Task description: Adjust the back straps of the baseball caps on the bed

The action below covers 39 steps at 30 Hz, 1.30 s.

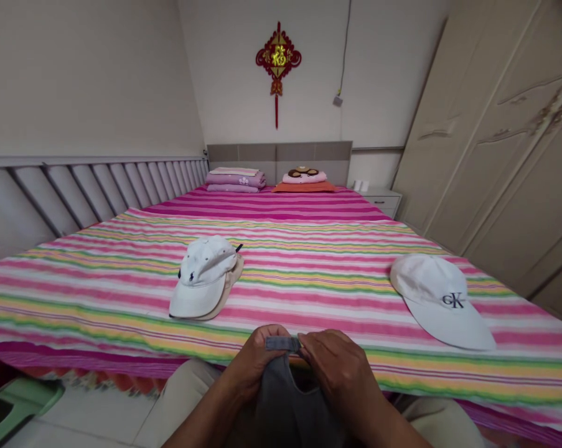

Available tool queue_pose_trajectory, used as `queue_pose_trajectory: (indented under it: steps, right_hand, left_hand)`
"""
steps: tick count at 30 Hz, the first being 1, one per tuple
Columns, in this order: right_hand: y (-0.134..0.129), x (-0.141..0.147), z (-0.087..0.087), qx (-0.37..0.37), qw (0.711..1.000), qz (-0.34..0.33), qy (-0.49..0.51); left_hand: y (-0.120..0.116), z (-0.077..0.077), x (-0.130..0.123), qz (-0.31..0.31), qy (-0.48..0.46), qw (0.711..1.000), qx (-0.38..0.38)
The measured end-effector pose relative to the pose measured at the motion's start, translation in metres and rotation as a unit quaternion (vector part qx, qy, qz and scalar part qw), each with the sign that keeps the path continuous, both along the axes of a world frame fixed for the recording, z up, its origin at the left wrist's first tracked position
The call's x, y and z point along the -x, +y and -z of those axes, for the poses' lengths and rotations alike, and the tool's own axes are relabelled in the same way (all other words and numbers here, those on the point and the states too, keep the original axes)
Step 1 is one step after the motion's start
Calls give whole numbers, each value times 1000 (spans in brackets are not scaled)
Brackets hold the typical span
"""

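A dark grey cap hangs between my hands at the bottom centre, its back opening and adjusting strap facing up. My left hand pinches the strap's left end. At the strap's right side, by the buckle, the fingers of my right hand are closed. White caps lie on the striped bed: one with a small dark logo rests on a beige cap at centre left, and one with "CK" letters sits at the right.
The bed has folded bedding at its headboard. White rails line the left side. A wardrobe and a nightstand stand right. A green stool is at lower left.
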State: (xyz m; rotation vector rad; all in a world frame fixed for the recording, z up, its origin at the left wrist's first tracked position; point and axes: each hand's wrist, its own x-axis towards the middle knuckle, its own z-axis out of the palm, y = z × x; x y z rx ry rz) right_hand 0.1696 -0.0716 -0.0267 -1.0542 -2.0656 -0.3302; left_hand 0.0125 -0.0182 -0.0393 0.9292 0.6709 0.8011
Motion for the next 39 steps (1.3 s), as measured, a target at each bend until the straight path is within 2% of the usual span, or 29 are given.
queue_pose_trajectory:
  steps: [5,9,12,14,15,17,18,19,20,21,23,24,26,28,30,31,32,33,35,36,37,38,39]
  right_hand:
    - [-1,0,1,-17,999,8,-32]
    - [-1,2,1,-19,997,28,-70]
    - [0,3,2,-1,999,32,-34]
    - [2,4,5,66,995,20,67]
    - [3,5,8,126,983,13,136]
    - [5,6,12,257,930,4,264]
    - [6,6,14,302,903,2,305]
    - [6,6,16,316,891,1,325]
    - [6,6,17,300,899,0,319]
    - [5,5,16,258,922,-1,289]
    - [4,3,14,140,973,-5,184]
    - [3,2,12,86,988,-6,125]
    - [1,1,8,12,999,-3,41]
    - [0,2,5,-8,1000,6,27]
    - [0,4,6,49,994,9,94]
    - [1,6,7,115,979,5,169]
    - [3,8,9,199,942,-4,269]
    - [5,10,11,290,877,-20,383]
    - [9,13,14,432,686,-68,582]
    - [11,14,15,467,602,-89,641]
    - [12,14,16,482,548,-104,675]
    - [13,13,16,485,528,-111,689]
    - [13,12,16,482,535,-115,684]
  left_hand:
    - [-4,-3,-1,2,7,1000,0]
    - [-3,-2,-1,-1,35,999,-36]
    - [-3,3,-3,0,51,998,-43]
    - [-4,6,-4,-12,37,999,-34]
    - [-5,7,-5,-21,24,999,-32]
    - [-8,8,-6,-33,-1,999,-34]
    - [-9,9,-7,-35,-8,999,-32]
    - [-9,10,-7,-37,-10,999,-28]
    - [-8,10,-7,-39,-8,999,-22]
    - [-7,11,-6,-40,-3,999,-16]
    - [-4,13,-5,-39,7,999,-10]
    - [-3,14,-5,-39,11,999,-11]
    - [-1,16,-5,-38,17,999,-16]
    - [-1,16,-4,-32,21,999,-22]
    - [-2,15,-4,-19,18,999,-32]
    - [-3,16,-4,-13,15,999,-38]
    - [-4,16,-3,-10,11,999,-42]
    - [-5,17,-3,-8,7,999,-43]
    - [-6,19,-3,-11,0,999,-36]
    - [-6,20,-3,-12,-3,1000,-29]
    - [-6,20,-3,-14,-7,1000,-21]
    - [-6,20,-4,-17,-12,1000,-17]
    - [-6,19,-4,-21,-18,1000,-15]
